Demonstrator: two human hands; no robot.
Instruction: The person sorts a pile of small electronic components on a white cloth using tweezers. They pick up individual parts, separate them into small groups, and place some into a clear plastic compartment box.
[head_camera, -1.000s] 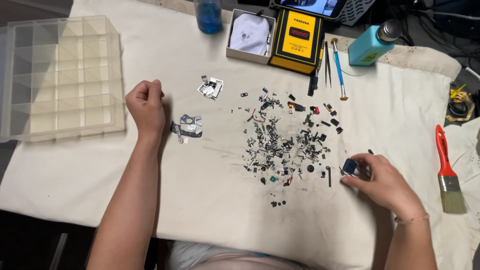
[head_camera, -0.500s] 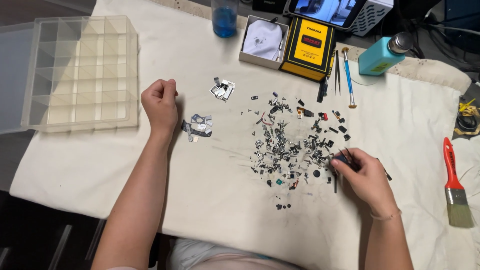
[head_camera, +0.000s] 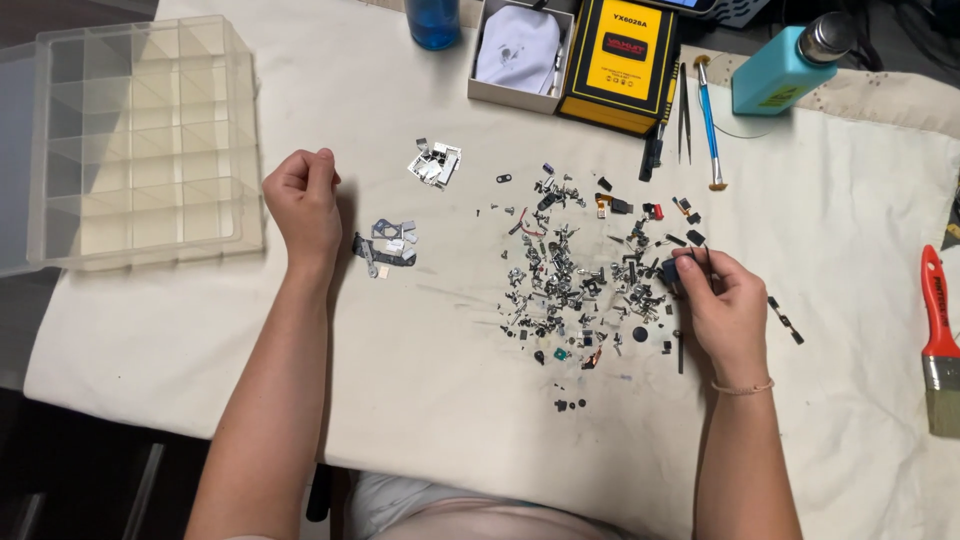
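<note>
A bench (head_camera: 150, 330) draped in a stained cream cloth (head_camera: 420, 400) fills the view; dark floor (head_camera: 60, 470) shows from seven to nine o'clock, evenly lit.

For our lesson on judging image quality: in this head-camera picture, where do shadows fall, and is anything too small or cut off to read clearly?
Head view: light is even, with no strong glare. A soft shadow lies just right of the left hand. The scattered small parts are sharp as a heap but too tiny to identify singly. The right hand covers what it grips. The paintbrush is cut off by the right edge.
</note>
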